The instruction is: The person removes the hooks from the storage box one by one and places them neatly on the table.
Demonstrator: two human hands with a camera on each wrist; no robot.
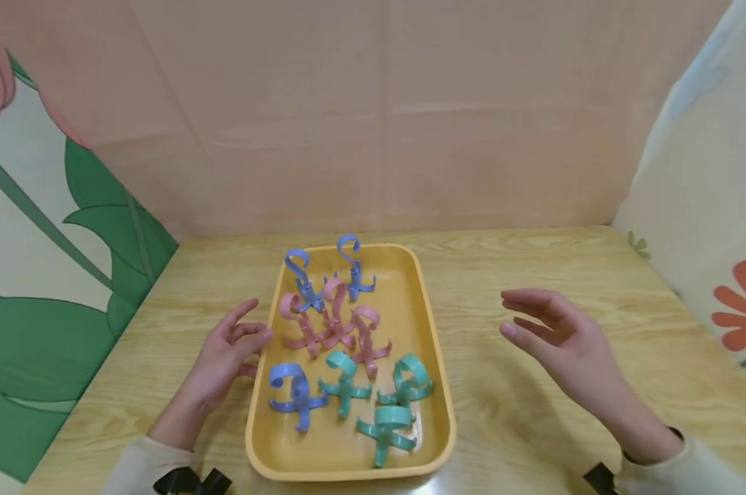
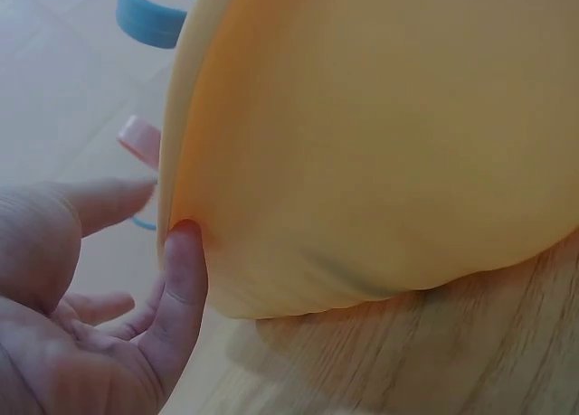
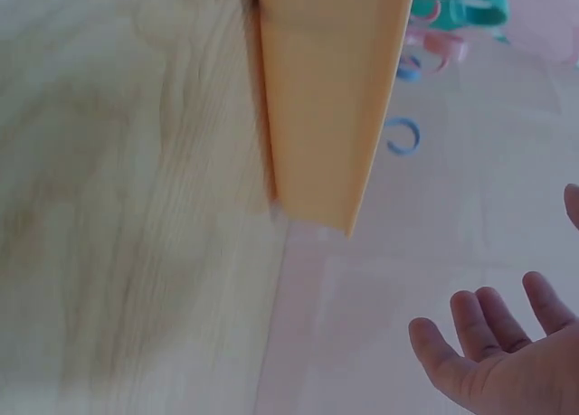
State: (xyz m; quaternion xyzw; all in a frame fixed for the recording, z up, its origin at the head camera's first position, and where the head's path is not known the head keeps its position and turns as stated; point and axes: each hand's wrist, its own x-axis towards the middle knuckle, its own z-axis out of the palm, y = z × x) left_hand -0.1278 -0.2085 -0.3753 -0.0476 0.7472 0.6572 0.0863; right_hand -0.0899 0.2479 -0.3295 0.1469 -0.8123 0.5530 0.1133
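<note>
Lightly touching the tray at nine o'clock with relaxed left hand, perhaps steadying its toys; holding loose, empty right hand at three.

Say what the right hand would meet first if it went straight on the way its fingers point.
Most likely the right rim of the yellow tray. The right hand seems raised above the table, and its height is unclear, so it might clear the rim.

Tabletop booth, rm type unclear, pink backdrop, flower-print sides, wood-grain tbl
</note>
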